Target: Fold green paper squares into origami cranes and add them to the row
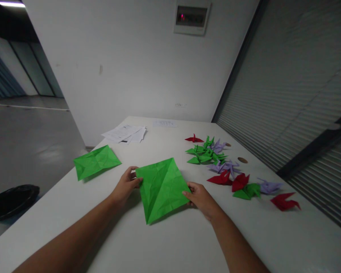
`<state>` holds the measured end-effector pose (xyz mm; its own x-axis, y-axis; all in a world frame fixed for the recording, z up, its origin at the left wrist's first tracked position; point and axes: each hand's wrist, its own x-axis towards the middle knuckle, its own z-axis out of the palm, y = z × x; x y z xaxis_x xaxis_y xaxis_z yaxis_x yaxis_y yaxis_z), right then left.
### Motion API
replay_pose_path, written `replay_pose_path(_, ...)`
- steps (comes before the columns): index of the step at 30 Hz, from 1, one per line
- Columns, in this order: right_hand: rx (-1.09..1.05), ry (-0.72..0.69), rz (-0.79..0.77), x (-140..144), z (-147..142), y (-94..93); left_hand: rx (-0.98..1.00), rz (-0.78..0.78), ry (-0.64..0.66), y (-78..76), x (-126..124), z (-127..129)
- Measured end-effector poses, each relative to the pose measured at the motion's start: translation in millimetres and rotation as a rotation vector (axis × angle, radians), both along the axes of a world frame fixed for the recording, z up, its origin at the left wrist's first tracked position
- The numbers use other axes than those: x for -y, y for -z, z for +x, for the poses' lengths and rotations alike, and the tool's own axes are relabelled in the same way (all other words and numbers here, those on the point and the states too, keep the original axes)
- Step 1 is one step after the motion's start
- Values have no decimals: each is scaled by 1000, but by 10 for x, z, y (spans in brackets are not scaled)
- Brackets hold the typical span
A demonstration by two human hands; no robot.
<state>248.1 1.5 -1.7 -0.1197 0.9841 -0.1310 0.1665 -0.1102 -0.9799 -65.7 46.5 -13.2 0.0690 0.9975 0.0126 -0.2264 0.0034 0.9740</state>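
Note:
A square sheet of green origami paper point(166, 189), marked with creases, is spread between my two hands. My left hand point(127, 184) pinches its left corner between thumb and fingers. At the right corner, my right hand point(199, 196) grips the paper with the thumb on top. One crease runs from the near corner up to the far corner. Another creased green sheet point(97, 162) lies on the table to the left, apart from my hands.
Folded paper cranes in green point(204, 156), red point(240, 182) and purple point(269, 186) are scattered along the right side of the white table point(170, 250). Printed papers point(125, 132) lie at the back left. A black-lined bin point(13, 201) stands beyond the left edge; blinds border the right.

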Motion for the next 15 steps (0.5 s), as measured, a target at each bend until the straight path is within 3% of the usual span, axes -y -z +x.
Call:
replay_pose_path(6,-25,-22,19,7,16,-28,-87,100,-62,32,-58,-43)
replay_pose_path(15,12,28,48,-33,57,-10,-123,173,-131,-81,-70,-105)
